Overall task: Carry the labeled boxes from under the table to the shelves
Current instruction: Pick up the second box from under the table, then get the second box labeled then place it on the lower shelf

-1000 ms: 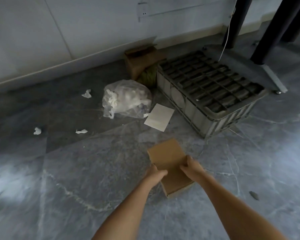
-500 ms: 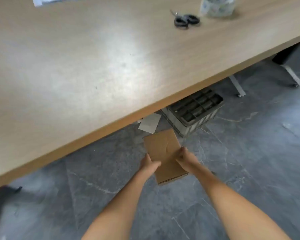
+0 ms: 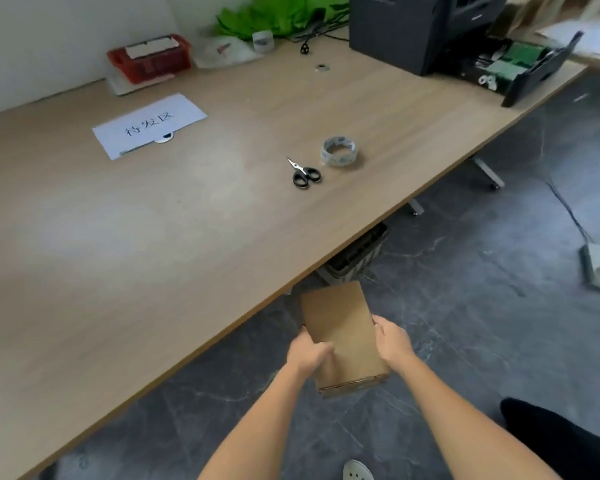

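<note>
Both hands clamped on box [image 3: 342, 336]: left hand [image 3: 307, 353] on left edge, right hand [image 3: 392, 342] on right edge. Box off floor, out from under table [image 3: 187, 220], far end near table edge.

Risks, my read: far end could clip table edge on lift; side grip only, so box may slip; cable [image 3: 565, 206] on floor far right of hands could snag foot.

Writing: I see no label on box top. Sheet [image 3: 149, 124] on table, beyond left hand, carries handwritten characters; cannot read surely.

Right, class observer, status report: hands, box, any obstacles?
Left hand and right hand grip cardboard box. Box held above floor. Table edge close ahead.
</note>
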A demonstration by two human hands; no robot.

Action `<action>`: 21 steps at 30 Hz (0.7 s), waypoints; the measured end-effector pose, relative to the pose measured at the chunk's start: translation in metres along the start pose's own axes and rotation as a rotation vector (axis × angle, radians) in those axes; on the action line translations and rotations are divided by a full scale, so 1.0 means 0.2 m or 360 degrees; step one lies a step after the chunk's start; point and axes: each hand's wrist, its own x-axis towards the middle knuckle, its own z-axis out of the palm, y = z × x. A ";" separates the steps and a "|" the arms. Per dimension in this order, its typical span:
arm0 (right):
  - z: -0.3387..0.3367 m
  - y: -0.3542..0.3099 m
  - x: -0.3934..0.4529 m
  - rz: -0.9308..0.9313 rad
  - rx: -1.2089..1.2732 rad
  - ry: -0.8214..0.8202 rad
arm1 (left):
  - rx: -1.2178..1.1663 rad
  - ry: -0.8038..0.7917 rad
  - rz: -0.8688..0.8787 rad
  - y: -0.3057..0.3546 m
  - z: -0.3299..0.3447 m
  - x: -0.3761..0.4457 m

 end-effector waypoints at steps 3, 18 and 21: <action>-0.11 0.00 -0.21 0.0034 0.0170 0.0112 | 0.0112 -0.0053 0.0061 0.08 -0.04 -0.18; -0.03 -0.06 -1.24 0.0683 0.1603 0.0117 | 0.0369 -0.0300 0.0410 0.07 -0.31 -0.89; 0.00 -0.05 -1.40 0.0659 0.1696 0.0049 | 0.0414 -0.0336 0.0442 0.02 -0.31 -1.01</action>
